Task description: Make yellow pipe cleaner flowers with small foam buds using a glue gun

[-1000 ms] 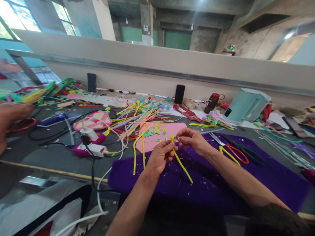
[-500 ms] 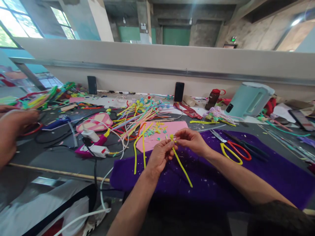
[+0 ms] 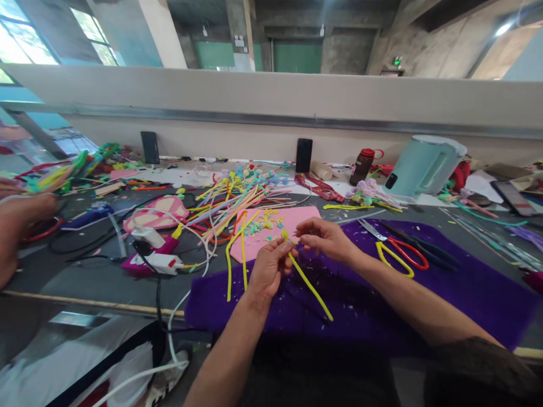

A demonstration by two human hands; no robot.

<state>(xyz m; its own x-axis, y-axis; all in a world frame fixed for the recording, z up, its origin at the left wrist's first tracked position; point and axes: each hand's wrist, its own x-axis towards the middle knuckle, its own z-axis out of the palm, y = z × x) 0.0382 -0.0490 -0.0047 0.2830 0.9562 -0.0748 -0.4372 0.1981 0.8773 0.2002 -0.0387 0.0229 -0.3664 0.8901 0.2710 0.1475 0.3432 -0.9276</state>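
Note:
My left hand pinches a yellow pipe cleaner between thumb and fingers. Its long tail slants down to the right over the purple cloth, and a small yellow knot tops it, just above my thumb. Close by on the right, my right hand is curled with fingertips drawn together; whatever they grip is too small to name. Beneath and beyond the hands lies a pink sheet with small yellow and teal pieces. Two yellow pipe cleaners rest on its left edge.
Scissors with red and yellow handles lie right, beside dark pliers. Bundled coloured stems lie behind. A power strip with cables sits left. Another person's hand works at far left. A kettle and bottle stand behind.
The view has shifted slightly, so most things sit a little further left. My right fingers have drawn a little away from the yellow knot, while my left hand keeps its hold.

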